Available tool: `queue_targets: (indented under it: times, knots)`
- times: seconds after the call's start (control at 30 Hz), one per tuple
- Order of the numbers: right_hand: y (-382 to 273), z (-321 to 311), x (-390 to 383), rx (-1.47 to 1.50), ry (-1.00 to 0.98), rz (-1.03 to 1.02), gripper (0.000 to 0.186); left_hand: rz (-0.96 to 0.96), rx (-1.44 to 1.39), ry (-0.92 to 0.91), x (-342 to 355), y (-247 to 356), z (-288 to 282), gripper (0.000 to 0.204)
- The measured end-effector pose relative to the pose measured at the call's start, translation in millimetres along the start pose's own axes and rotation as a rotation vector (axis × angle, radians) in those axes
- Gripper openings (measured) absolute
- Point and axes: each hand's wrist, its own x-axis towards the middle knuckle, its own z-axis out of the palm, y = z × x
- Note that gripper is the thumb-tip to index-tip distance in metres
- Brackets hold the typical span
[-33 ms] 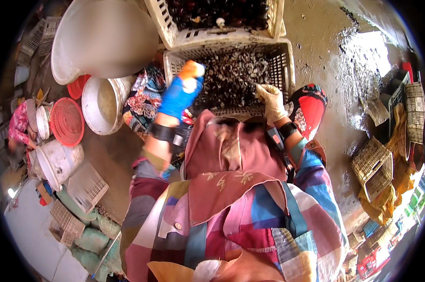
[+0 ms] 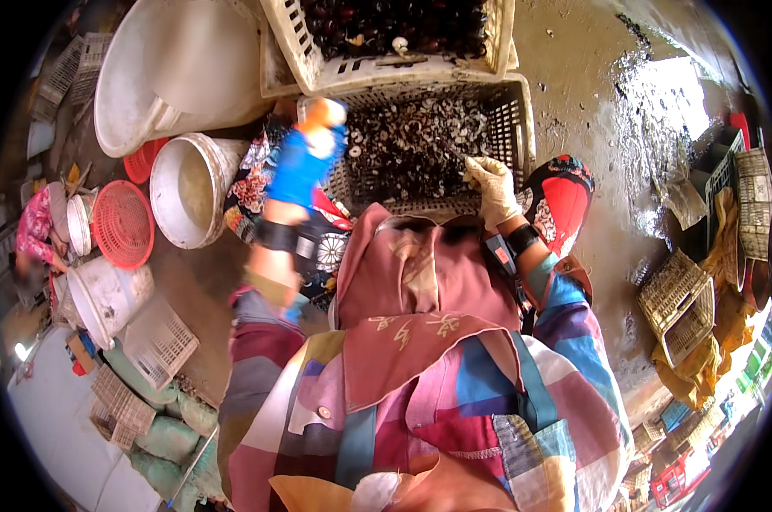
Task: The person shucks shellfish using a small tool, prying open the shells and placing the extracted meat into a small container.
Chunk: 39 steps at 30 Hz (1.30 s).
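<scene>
My left hand [image 2: 305, 158], in a blue glove with orange fingertips, is over the left rim of a pale plastic crate [image 2: 527, 115]. It is smeared by motion, so its grip and anything in it cannot be made out. My right hand [image 2: 492, 188], in a cream glove, is closed at the crate's right side. A thin dark tool [image 2: 456, 150] sticks out of its fingers toward the middle; its kind is unclear. Dark and white shell pieces [image 2: 411, 154] cover the crate's inside below both hands.
Beyond it, a second crate [image 2: 407, 66] holds dark shellfish [image 2: 386, 21]. To the left stand a large white tub [image 2: 117, 94], a white bucket [image 2: 166, 183] and a red basket [image 2: 123, 222]. A person in pink [image 2: 34, 226] is farther left. Wet floor [image 2: 573, 102] lies right.
My left hand has moved left, from over the shell pieces to the crate's left rim. My right hand has stayed almost still.
</scene>
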Motion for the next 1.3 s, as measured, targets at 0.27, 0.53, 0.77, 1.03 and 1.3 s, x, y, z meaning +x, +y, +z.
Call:
queue_targets:
  times: [0.27, 0.53, 0.77, 1.03, 1.3]
  knots:
    - [3.7, 2.0, 5.6, 0.202, 0.021, 0.083, 0.014, 0.606, 0.012, 0.24, 40.3, 184.0, 13.0, 0.049]
    - [-1.7, 1.7, 3.8, 0.222, 0.067, 0.126, 0.014, 0.449, 1.139, -0.237, 125.2, -22.2, 85.7, 0.04]
    - [-5.9, -1.5, 0.2, 0.252, 0.069, 0.088, 0.014, 0.451, 2.134, -0.057, 182.0, -65.1, 132.2, 0.045]
    - [-24.3, 5.8, 8.2, 0.142, -0.069, -0.106, 0.013, -0.024, 0.697, -0.342, 116.0, -37.3, 90.8, 0.039]
    - [-48.5, 32.7, 15.0, -0.184, -0.043, -0.452, 0.013, -0.082, 0.457, -0.212, 18.7, -66.1, 66.9, 0.045]
